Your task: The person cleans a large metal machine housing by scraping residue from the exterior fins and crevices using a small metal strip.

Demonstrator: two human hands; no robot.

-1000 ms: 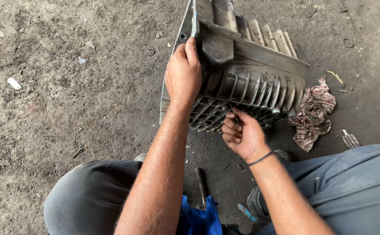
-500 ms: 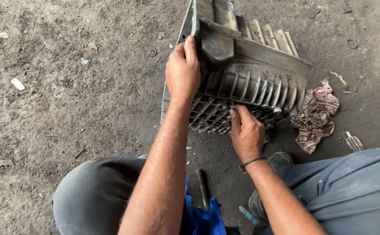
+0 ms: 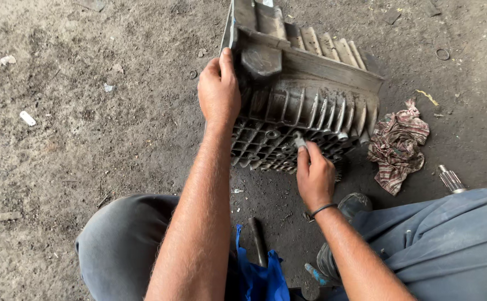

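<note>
There is a single view, taken from a camera worn on the person's head and aimed steeply downward at the ground in front of them. It sits close: both forearms enter from the bottom edge and reach up to mid-frame, where the left hand (image 3: 219, 92) and right hand (image 3: 314, 177) rest on a ribbed grey metal casing (image 3: 305, 106) filling the upper centre. The person's knees crowd the lower left and lower right corners. Bare dirt floor (image 3: 76, 111) takes the left half, and a crumpled rag (image 3: 398, 146) lies at the right. With one camera only, no second view overlaps this one.
</note>
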